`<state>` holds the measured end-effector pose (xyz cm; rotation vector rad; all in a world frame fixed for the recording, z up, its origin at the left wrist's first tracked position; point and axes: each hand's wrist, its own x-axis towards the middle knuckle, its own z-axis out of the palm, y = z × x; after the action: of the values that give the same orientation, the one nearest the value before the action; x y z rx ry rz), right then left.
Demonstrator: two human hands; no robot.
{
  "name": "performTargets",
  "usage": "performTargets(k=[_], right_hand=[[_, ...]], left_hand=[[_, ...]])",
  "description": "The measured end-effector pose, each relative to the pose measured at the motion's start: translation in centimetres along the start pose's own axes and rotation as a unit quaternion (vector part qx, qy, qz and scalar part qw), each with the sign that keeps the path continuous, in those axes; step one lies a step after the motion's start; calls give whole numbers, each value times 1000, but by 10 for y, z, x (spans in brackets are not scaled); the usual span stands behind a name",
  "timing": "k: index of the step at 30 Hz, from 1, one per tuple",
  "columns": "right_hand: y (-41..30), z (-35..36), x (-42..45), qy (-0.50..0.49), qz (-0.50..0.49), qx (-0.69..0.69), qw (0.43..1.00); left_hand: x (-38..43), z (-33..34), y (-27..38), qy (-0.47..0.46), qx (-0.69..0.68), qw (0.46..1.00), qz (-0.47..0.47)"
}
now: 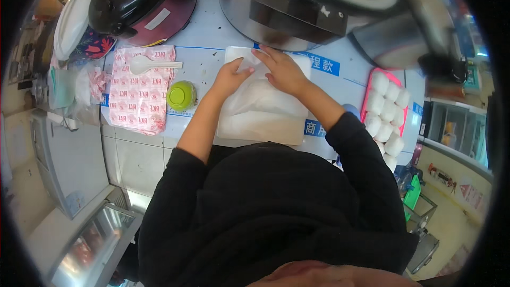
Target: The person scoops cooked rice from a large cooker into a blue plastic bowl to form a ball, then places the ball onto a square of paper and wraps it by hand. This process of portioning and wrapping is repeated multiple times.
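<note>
Before me lies a stack of white paper sheets (261,127), with a thin translucent sheet or bag (243,99) over it. A pale rounded mass (265,91) shows through this upper layer; what it is I cannot tell. My left hand (232,76) touches the layer's upper left part, thumb and fingers apart. Close by on the right, my right hand (282,67) is spread over the same layer, fingers pointing up and left. Whether either hand pinches the film is unclear.
Printed pink wrappers (137,87) bearing a white spoon (139,65) and a green bowl (181,95) are at left. A maroon cooker (167,20) and a large steel pot (239,8) stand behind. At right, a pink tray (366,87) holds several wrapped white lumps (375,103).
</note>
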<state>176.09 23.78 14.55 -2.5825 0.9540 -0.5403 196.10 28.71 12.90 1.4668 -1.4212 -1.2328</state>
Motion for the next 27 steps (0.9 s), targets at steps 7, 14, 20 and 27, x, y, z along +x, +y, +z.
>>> performTargets(k=[7,14,20,27], right_hand=[[11,-35,34,-367,75,77,924],[-55,39,-55,-126,76,42,988],[-67,64,-85,-1,59,-118,991],[-74,36,-97,-26,162,21,986]], left_hand=[[-99,-2,-2,15,228,943,242],[-93,35,-14,-91,381,908,151],[-80,-13,-26,327,227,897,191],[-64,12,-32,-34,346,906,240]])
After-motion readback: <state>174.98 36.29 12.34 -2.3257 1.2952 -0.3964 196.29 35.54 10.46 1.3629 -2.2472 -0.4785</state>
